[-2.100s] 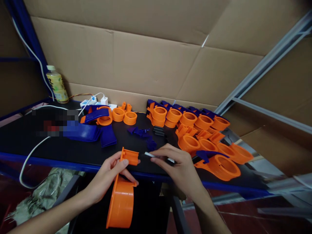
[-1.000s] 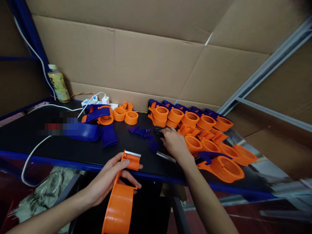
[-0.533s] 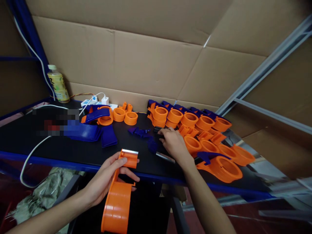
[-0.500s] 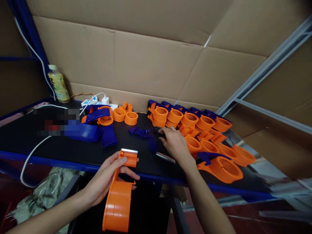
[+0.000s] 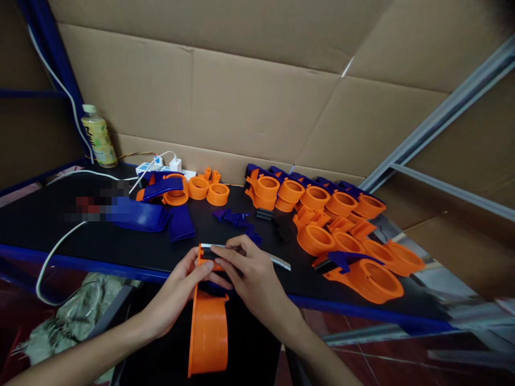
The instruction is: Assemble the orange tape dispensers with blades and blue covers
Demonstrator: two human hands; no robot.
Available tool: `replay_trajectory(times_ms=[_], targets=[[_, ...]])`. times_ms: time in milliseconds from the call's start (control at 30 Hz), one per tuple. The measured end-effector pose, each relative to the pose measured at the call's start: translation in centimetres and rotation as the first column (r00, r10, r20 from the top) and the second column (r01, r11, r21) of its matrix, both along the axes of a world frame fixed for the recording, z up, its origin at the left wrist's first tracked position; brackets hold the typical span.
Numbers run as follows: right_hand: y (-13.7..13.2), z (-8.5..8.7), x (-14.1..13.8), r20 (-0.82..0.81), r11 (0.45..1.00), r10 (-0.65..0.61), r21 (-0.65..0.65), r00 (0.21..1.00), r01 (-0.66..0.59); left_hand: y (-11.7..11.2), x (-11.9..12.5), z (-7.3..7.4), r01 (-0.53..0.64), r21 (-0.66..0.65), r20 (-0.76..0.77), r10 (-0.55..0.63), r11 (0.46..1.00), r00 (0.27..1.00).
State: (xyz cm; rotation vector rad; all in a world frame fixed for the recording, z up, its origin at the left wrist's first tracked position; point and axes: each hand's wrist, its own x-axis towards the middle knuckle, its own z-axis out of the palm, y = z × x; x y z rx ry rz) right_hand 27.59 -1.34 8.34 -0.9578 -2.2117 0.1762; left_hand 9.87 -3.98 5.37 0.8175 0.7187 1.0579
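Note:
My left hand point(image 5: 177, 292) grips an orange tape dispenser body point(image 5: 209, 338) near its upper end, with the ring part hanging below. A serrated metal blade point(image 5: 211, 245) runs along its top edge. My right hand point(image 5: 251, 279) is closed at the same end, its fingertips on a small black strip point(image 5: 207, 253) lying against the orange just under the blade. The fingers cover part of that strip. Beyond the right hand, loose metal blades point(image 5: 280, 262) lie on the black table point(image 5: 153, 254), and black strips point(image 5: 264, 214) sit farther back.
Rows of orange dispenser bodies point(image 5: 316, 238), some with blue parts, stand at the right. Small blue pieces point(image 5: 233, 217) lie mid-table. Flat blue pieces point(image 5: 139, 215), a power strip point(image 5: 188, 174) and a drink bottle point(image 5: 98, 136) are at the left. Cardboard point(image 5: 241, 107) walls the back.
My right hand has come from the black strips at the back to the dispenser in my left hand, bringing one strip. The dispenser has turned a little and now hangs more upright.

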Motion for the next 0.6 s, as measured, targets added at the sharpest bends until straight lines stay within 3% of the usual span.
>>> replay_trajectory(times_ms=[100,233,300,367,467,533,600], targets=[[-0.8,-0.3,-0.4,-0.011,0.995,0.088,0.037,0.996,-0.088,0.0,0.0,-0.1,-0.071,-0.022,0.01,0.072,0.997,0.997],[-1.0,0.0,0.2,-0.029,0.984,0.175,0.027,0.984,-0.174,0.2,-0.3,0.4,-0.076,-0.102,0.04,0.081,0.992,0.996],[0.0,0.3,1.4,-0.05,0.996,0.083,0.03,0.995,-0.081,0.2,-0.4,0.9,-0.079,-0.13,0.046,0.085,0.988,0.995],[1.5,0.5,3.1,0.026,0.993,-0.115,0.034,0.993,0.114,0.2,-0.5,1.4,-0.089,-0.166,0.038,0.096,0.982,0.995],[4.1,0.8,5.9,0.313,0.924,-0.367,0.009,0.876,0.383,0.1,-0.5,1.7,-0.084,-0.208,0.025,0.091,0.974,0.996],[5.5,0.8,7.2,0.453,0.893,-0.388,-0.032,0.803,0.449,0.1,-0.5,1.7,-0.091,-0.216,0.027,0.099,0.972,0.995],[6.3,0.7,7.9,0.495,0.89,-0.363,-0.068,0.789,0.452,0.2,-0.5,1.6,-0.086,-0.217,0.035,0.095,0.972,0.995]])
